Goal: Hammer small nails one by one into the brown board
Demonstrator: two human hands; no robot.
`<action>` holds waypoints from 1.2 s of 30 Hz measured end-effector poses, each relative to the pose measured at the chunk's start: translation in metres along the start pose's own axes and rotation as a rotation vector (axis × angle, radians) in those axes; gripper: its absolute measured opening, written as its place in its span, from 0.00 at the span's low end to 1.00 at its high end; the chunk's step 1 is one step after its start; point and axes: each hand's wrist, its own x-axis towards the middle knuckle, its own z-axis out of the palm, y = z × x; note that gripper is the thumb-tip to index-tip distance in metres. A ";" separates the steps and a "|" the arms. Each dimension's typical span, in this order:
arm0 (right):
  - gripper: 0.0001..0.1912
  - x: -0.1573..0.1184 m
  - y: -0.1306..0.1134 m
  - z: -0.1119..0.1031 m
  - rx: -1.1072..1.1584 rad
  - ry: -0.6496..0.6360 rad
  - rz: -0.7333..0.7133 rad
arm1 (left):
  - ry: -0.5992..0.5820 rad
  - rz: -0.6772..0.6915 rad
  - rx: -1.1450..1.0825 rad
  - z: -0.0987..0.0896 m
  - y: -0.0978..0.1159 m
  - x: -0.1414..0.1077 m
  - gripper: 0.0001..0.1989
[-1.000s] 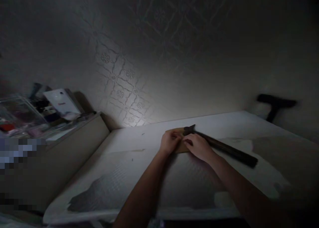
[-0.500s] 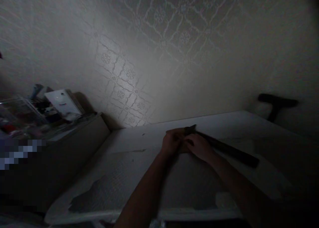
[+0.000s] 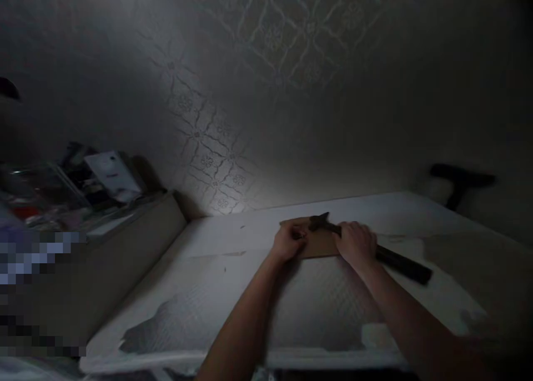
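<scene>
In the head view a hammer lies across a flat brown board, its dark head over the board's far edge. My right hand is wrapped around the hammer's handle, partway between the head and the dark grip end. My left hand rests at the board's left side with thumb and fingers pinched together. Whatever sits between those fingertips is too small and dim to name. The board lies on a worn white table.
Behind the table rises a patterned wall. At left a raised shelf holds a white box, a clear container and clutter. A dark T-shaped object stands at the right edge. The tabletop covering is torn in patches.
My right hand has moved right, away from my left fingers, and has closed around the hammer handle. More of the board shows. My left hand stays pinched at about the same spot.
</scene>
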 end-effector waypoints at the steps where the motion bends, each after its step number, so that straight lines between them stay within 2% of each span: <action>1: 0.11 0.000 0.000 0.000 -0.004 -0.013 -0.002 | -0.003 -0.005 -0.007 -0.001 0.000 -0.001 0.24; 6: 0.10 0.001 0.000 0.001 -0.011 -0.017 -0.012 | -0.015 0.007 -0.065 -0.004 -0.002 -0.002 0.27; 12: 0.09 0.003 -0.001 0.001 0.085 0.134 -0.021 | -0.027 0.013 -0.138 -0.003 -0.010 0.000 0.28; 17: 0.11 0.002 -0.005 0.000 0.187 0.214 -0.119 | -0.044 0.049 -0.229 -0.001 -0.014 0.002 0.29; 24: 0.12 -0.001 -0.010 0.001 0.226 0.220 -0.228 | -0.034 0.022 -0.224 -0.001 -0.017 0.004 0.29; 36: 0.12 -0.002 -0.011 -0.002 0.250 0.209 -0.235 | -0.041 0.026 -0.225 -0.003 -0.013 0.001 0.28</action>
